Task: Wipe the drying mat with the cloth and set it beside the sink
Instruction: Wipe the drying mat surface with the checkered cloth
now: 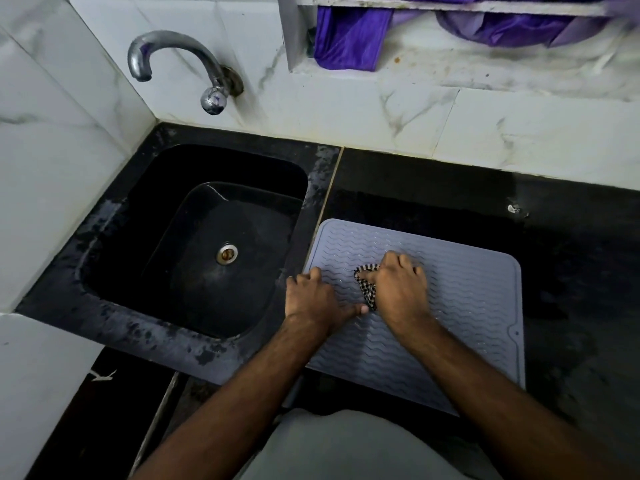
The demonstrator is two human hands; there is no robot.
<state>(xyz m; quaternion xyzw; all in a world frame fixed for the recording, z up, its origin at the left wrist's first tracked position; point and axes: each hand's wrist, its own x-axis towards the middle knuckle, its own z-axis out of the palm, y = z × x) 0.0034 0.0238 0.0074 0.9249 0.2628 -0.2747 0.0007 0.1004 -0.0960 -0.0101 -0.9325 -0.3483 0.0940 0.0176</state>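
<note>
grey ribbed mat (460,306) lies flat on the black counter (571,271) just beside the sink (194,237), pinned at its near edge by the spread, empty left hand (317,299) so the right hand (398,289), clenched around the checked cloth (367,289), can likely rub without it sliding.

White marbled wall tiles (346,109), black countertop (571,271)

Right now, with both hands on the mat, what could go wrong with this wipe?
1. The grey ribbed silicone drying mat lies with its left edge at the black sink rim; a hard stroke might slide it over.
2. The left hand pins only that left edge, so the far side could bunch.
3. The right hand bunches the checked cloth small, so wavy grooves may get missed.
</note>
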